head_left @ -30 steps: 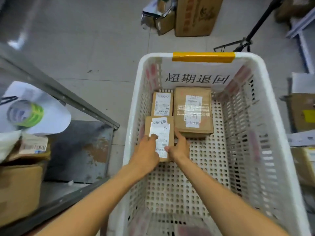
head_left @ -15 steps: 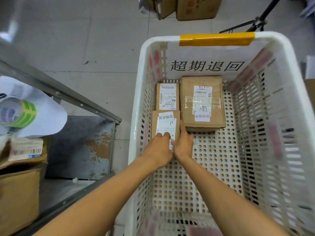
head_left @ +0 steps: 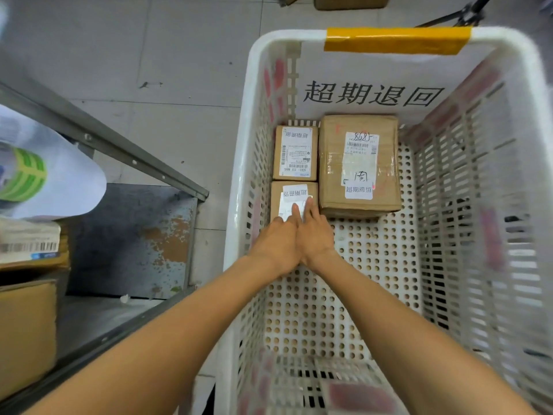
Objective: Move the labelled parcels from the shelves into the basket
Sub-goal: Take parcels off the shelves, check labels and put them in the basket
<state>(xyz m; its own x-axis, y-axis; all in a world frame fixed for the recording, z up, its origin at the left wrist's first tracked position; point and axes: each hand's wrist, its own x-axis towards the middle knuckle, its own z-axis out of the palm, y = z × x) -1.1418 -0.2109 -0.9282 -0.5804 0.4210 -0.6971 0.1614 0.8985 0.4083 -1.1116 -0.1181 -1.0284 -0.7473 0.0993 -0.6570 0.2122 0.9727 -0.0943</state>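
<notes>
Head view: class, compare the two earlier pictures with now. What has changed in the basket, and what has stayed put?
The near small parcel has been settled flat, flush behind the far small parcel. The left hand and right hand, earlier holding its edges, have come together and now press straight fingers on its label. The far small parcel, large parcel and basket stayed put.

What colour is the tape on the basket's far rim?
Yellow-orange tape, seen best in the head view.

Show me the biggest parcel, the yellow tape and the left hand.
biggest parcel (head_left: 359, 166): head view, on its white label.
yellow tape (head_left: 398, 40): head view, middle of the strip.
left hand (head_left: 276, 244): head view, back of the hand.
</notes>
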